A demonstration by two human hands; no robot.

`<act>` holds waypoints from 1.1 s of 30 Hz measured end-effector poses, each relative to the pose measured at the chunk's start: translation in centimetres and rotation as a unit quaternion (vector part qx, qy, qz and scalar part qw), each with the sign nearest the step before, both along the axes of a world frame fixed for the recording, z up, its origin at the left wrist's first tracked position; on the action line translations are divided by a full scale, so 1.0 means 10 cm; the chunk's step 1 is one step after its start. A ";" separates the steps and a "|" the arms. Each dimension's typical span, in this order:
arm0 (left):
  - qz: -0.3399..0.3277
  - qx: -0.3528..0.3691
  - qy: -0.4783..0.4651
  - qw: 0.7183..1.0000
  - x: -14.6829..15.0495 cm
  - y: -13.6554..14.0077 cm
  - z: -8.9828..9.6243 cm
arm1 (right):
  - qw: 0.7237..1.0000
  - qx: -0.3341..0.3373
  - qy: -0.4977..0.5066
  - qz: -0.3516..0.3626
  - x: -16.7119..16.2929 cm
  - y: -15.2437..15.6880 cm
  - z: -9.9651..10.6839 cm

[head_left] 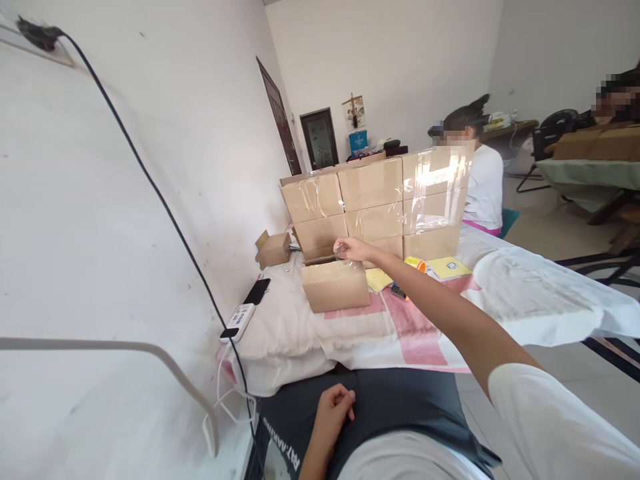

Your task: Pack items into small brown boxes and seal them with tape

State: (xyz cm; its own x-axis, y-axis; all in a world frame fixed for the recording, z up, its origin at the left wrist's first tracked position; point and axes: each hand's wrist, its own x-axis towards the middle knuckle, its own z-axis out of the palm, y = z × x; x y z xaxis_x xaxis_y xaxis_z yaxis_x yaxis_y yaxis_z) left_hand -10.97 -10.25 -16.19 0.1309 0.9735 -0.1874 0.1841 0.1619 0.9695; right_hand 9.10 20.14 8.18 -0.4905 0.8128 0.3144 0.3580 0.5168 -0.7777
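Observation:
A brown cardboard box (334, 288) stands on the cloth-covered table in front of me, its top edge partly behind my fingers. My right hand (352, 249) reaches over that top edge with thumb and fingertips pinched together. Something small and shiny seems to be in the pinch, too small to make out. Low in the view, my left hand (336, 405) rests on the dark cloth (400, 393) over my lap, fingers loosely curled and nothing visible in them.
A wall of taped cartons (373, 185) rises behind the box. Orange tape (416, 265) and yellow sheets (450, 267) lie at right. A phone (257, 291), a white device (241, 320) and a small open carton (274, 251) sit left. A cable hangs along the wall. Another person (485, 180) sits beyond.

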 end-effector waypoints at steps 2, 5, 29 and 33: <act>-0.001 0.011 0.010 1.000 -0.04 0.01 -0.03 | 1.000 -0.004 0.007 -0.008 0.01 0.06 -0.07; 0.003 0.025 0.027 0.999 -0.07 0.01 -0.04 | 0.999 -0.019 0.020 -0.016 0.03 0.10 -0.15; 0.030 0.049 0.068 0.996 -0.12 -0.01 -0.07 | 0.966 -0.025 -0.135 -0.217 -0.29 0.04 -0.11; 0.027 0.042 0.072 0.996 -0.13 0.01 -0.06 | 0.960 -0.052 -0.113 -0.251 -0.21 0.04 -0.17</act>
State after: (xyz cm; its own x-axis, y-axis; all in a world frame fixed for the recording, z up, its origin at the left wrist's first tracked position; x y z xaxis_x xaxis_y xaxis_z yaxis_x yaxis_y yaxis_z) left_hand -12.28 -10.17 -16.78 0.0548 0.9915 -0.1179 0.3160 0.0947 0.9440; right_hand 7.00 20.53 6.43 -0.0743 0.9858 0.1509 0.7082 0.1587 -0.6879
